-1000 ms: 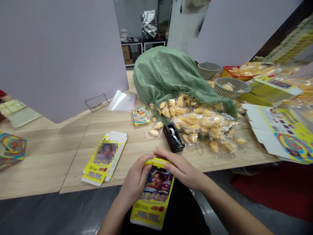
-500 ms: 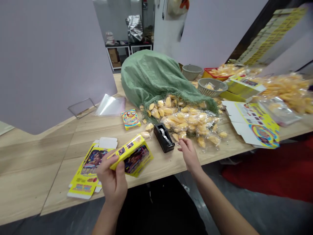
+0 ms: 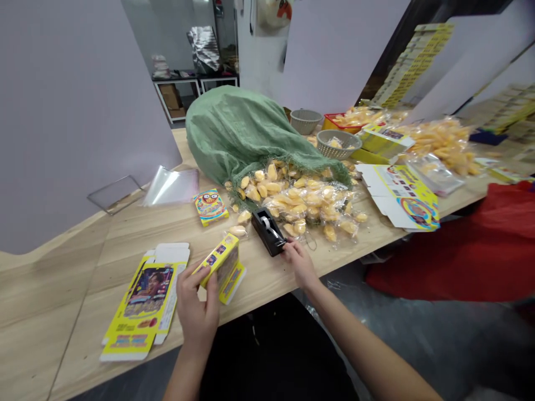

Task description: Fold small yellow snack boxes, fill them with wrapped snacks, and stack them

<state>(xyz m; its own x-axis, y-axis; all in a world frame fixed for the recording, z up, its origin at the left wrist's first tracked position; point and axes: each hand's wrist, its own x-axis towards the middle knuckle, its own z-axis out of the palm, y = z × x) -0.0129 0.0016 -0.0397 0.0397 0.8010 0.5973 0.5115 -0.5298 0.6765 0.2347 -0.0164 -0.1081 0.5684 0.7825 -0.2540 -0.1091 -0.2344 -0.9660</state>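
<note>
My left hand (image 3: pixel 195 303) grips a folded yellow printed box (image 3: pixel 220 264), held on edge just above the wooden table (image 3: pixel 62 267) near its front edge. My right hand (image 3: pixel 297 262) reaches to the near end of a black tape dispenser (image 3: pixel 268 231), fingertips pinched at its cutter end; what they hold, if anything, is too small to name. Beside the left hand lie flat unfolded yellow cartons (image 3: pixel 144 298).
A green mesh sack (image 3: pixel 234 131) spills bagged yellow snacks (image 3: pixel 309 203) behind the dispenser. A small colourful box (image 3: pixel 210 206), clear bags (image 3: pixel 171 186), two grey baskets (image 3: pixel 336 143), flat cartons (image 3: pixel 401 192) and more snack bags (image 3: pixel 443 142) fill the right side. Red cloth (image 3: pixel 468 250) lies below.
The box went from both hands in my lap to my left hand alone over the table, turned on edge. My right hand let go and reached to the tape dispenser. The view swung right.
</note>
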